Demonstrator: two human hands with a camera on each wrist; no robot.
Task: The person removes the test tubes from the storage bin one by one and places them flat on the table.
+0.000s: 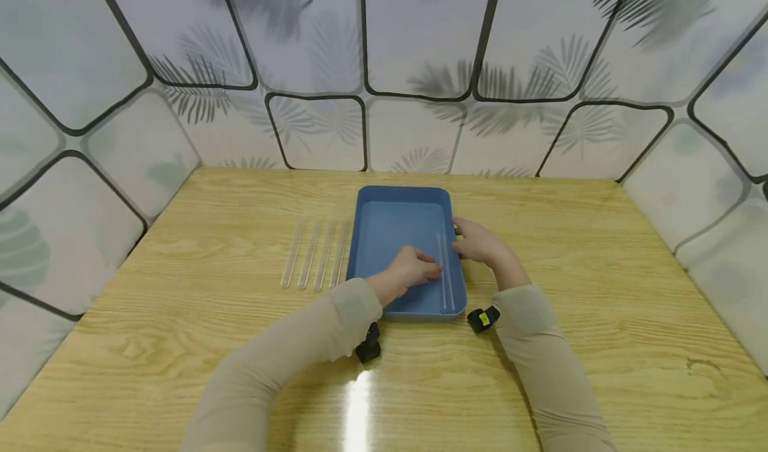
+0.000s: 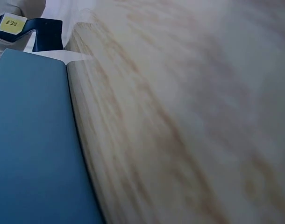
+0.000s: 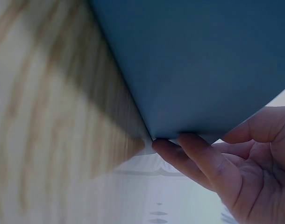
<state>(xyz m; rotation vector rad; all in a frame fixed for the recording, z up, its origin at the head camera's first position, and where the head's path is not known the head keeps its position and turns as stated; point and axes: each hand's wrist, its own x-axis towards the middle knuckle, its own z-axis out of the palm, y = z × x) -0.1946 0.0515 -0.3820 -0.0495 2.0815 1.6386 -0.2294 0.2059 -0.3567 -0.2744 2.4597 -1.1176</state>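
A shallow blue tray (image 1: 399, 215) sits on the wooden table, one clear test tube (image 1: 446, 292) lying lengthwise along its right side. My left hand (image 1: 408, 269) reaches over the near left part of the tray, thumb and fingertips together at the middle of that tube. At the tray's right wall is my right hand (image 1: 480, 244). In the right wrist view its fingertips press the outer wall of the tray (image 3: 194, 70) low down, and the thumb lies at the rim. Left of the tray several clear test tubes (image 1: 309, 255) lie side by side. The left wrist view shows no left fingers.
Black wrist-camera mounts hang below the left cuff (image 1: 369, 344) and beside the right cuff (image 1: 483, 319). Patterned fabric walls (image 1: 414, 132) enclose the table (image 1: 600, 239) at the back and both sides. A bright reflection lies on the near tabletop.
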